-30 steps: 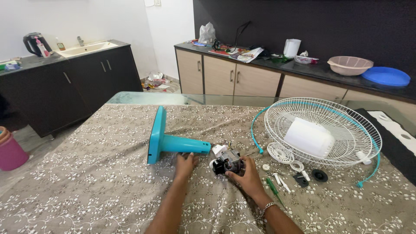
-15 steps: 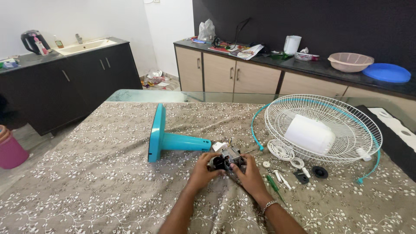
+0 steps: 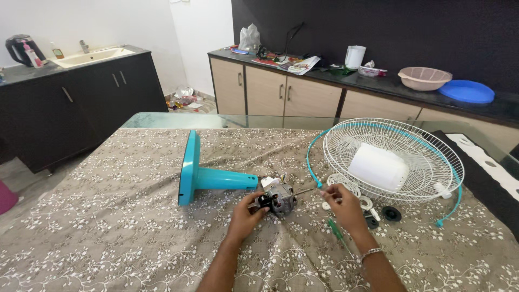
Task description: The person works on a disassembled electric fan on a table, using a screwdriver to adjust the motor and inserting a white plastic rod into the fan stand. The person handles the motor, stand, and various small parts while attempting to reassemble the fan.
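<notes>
A small grey fan motor (image 3: pixel 279 198) lies on the patterned tablecloth at the end of a teal fan stand (image 3: pixel 201 176) that rests on its side. My left hand (image 3: pixel 247 212) grips the motor's black rear end. My right hand (image 3: pixel 341 201) is to the right of it, with its fingertips pinched at the tip of the thin metal shaft (image 3: pixel 306 190) that sticks out of the motor. A green screwdriver (image 3: pixel 336 230) lies on the cloth just under my right wrist.
A white wire fan guard (image 3: pixel 427 141) with a teal rim lies at the right, with a white motor cover (image 3: pixel 378 167) on it. Small black knobs (image 3: pixel 390 213) and white parts lie beside it. The glass table edge (image 3: pixel 162 119) shows beyond the cloth, with cabinets behind.
My right hand has left the motor body and moved right to the shaft's tip. My left hand has stayed on the motor's rear.
</notes>
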